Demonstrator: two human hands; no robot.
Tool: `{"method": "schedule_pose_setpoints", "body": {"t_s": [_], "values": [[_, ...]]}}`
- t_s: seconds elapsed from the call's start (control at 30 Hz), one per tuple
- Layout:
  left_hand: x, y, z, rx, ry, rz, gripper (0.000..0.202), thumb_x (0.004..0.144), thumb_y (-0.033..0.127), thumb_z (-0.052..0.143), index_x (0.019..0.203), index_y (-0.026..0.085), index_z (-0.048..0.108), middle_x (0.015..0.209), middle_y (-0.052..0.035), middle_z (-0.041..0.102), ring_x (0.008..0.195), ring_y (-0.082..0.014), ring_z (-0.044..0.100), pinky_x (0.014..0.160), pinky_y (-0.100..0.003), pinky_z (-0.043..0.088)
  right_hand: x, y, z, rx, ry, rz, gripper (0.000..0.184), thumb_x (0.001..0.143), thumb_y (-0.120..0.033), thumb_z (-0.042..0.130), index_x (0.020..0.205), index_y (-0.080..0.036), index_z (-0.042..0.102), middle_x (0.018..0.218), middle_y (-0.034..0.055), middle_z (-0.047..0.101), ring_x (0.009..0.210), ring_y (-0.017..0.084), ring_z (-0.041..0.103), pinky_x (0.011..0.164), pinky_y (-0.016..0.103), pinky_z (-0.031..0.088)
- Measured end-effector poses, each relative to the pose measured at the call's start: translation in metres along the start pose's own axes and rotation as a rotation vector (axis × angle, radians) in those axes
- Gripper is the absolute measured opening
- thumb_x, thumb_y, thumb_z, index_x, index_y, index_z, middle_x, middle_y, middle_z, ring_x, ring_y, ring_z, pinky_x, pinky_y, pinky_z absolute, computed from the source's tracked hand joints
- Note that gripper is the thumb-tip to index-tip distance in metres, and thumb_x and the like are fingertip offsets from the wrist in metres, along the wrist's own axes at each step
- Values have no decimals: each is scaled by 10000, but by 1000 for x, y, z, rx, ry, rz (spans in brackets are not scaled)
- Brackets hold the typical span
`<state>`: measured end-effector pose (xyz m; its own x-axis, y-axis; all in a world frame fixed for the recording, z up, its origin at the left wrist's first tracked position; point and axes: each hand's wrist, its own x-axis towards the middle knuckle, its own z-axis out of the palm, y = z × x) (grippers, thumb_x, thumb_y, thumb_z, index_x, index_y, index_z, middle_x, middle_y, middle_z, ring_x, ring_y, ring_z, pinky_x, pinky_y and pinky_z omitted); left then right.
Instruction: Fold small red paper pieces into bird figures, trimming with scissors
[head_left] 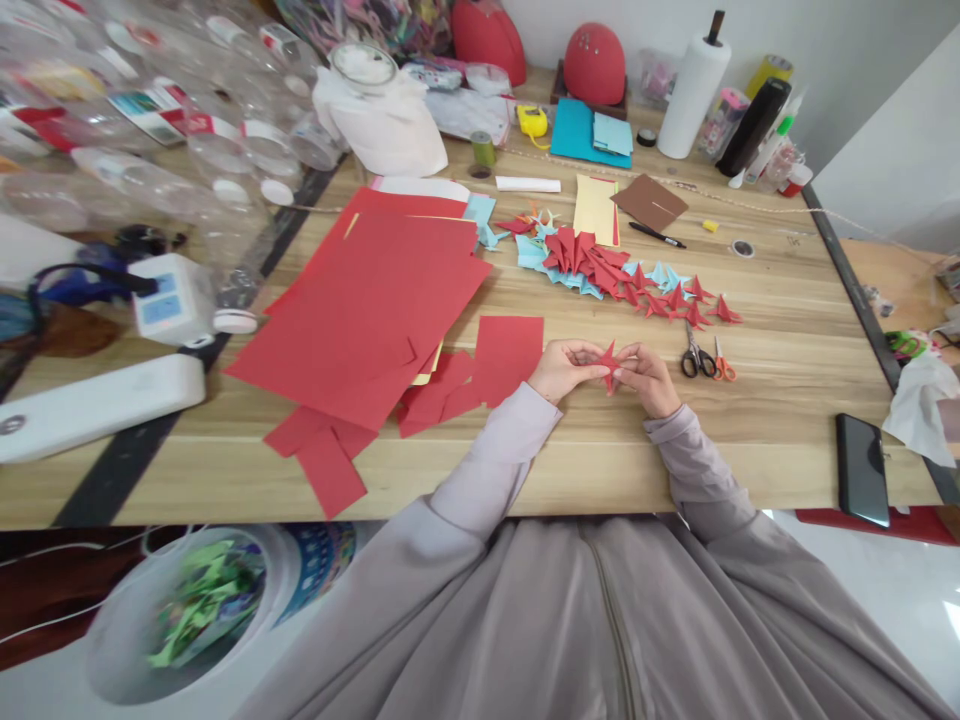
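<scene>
Between my two hands is a small red folded-paper star (610, 367) with pointed tips. My left hand (566, 370) pinches its left side, thumb and fingers closed on it. From the other side, my right hand (646, 378) grips the right edge with thumb and fingertips. Just left of my left hand lies a red paper square (509, 358). Beyond my hands, several folded red paper pieces (611, 272) and light blue ones (559, 272) sit in a row. Black-handled scissors (696, 358) and small orange scissors (722, 362) rest right of my right hand.
Large red paper sheets (367, 310) and red offcuts (330, 465) cover the left. Plastic bottles (187, 120) crowd the far left, near a white power strip (101, 405). A phone (862, 470) lies at the right edge. A bin (195, 610) with paper scraps stands below the table.
</scene>
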<state>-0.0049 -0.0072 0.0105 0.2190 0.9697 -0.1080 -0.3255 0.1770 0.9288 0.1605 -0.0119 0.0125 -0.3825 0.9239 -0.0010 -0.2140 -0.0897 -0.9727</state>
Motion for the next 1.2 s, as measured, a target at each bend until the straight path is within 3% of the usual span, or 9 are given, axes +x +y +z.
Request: {"method": "schedule_pose_setpoints", "body": {"t_s": [0.2,0.57,0.77,1.0,1.2], "values": [[1,2,-2,37,31,0,417,431,271,871,764,111,679,726,-62,729,658,-159,667,708,-313,530,-2,-2,-1,-85,28,22,340,679,-437,762,781,-185,559,572,-13,678,484,144,639,512,281,536],[-1,2,-1,65,35,-29,429,446,285,866,785,101,678,748,-80,735,650,-168,673,645,-314,558,-1,-3,-1,-332,51,-64,348,743,-506,685,710,-164,629,574,8,650,533,122,604,562,270,521],[-1,1,-1,-38,4,-63,429,443,251,870,793,92,679,658,-51,713,564,-154,650,620,-326,562,-1,-5,0,-239,-3,-26,377,722,-533,693,692,-166,616,579,7,653,508,118,594,536,273,519],[-2,6,1,-190,33,-92,440,536,311,844,890,103,686,753,-66,733,663,-161,688,697,-314,565,1,-3,0,-181,163,-23,394,672,-553,724,683,-176,613,549,-8,635,485,116,578,520,274,517],[0,5,4,-203,46,-133,399,590,445,803,745,102,670,660,-64,707,582,-140,662,613,-270,546,1,-1,-1,-160,192,-32,373,678,-524,733,678,-174,604,545,-13,618,479,108,570,510,266,507]]}}
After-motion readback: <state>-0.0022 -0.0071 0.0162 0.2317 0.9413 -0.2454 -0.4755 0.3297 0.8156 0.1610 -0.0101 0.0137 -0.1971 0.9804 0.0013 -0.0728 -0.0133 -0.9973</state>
